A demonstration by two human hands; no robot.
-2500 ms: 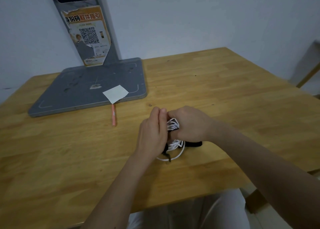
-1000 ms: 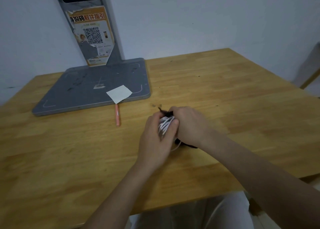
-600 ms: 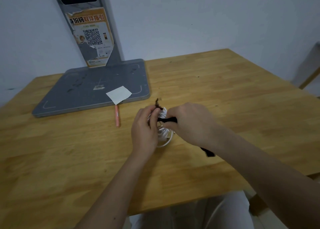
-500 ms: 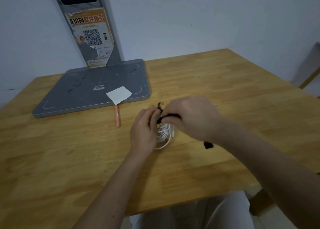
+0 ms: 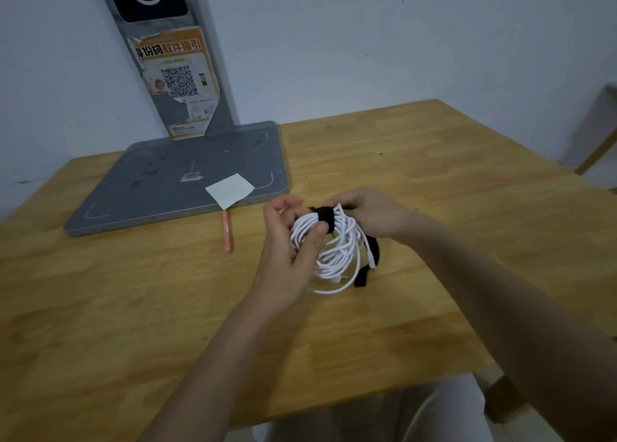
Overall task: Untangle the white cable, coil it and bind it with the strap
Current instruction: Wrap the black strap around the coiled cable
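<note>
Pale blue-grey walls (image 5: pixel 400 40) are seen behind a light wooden table (image 5: pixel 434 181) with visible plank seams. At the far left of the tabletop a flat grey metal base plate (image 5: pixel 150 181) is set, from which a slanted grey post (image 5: pixel 200 74) rises against the wall; an orange-bordered poster with a QR code (image 5: pixel 178 81) is stuck to the post. A small white square of paper (image 5: pixel 229 190) is laid over the near edge of the plate, and a thin orange pen (image 5: pixel 227 231) is placed on the wood just below it.

Above the middle of the table the coiled white cable (image 5: pixel 334 244) is held up between both hands. A black fabric strap (image 5: pixel 324 220) is wrapped across the top of the coil, and its loose tail is seen hanging down at the coil's right side towards the tabletop. The coil is gripped by the left hand (image 5: pixel 290 251), its fingers curled behind the loops and its thumb pressed against the strap from the front. The far end of the strap at the top of the coil is pinched by the curled fingers of the right hand (image 5: pixel 370 212). One loose loop of cable is left drooping below the bundle.
</note>
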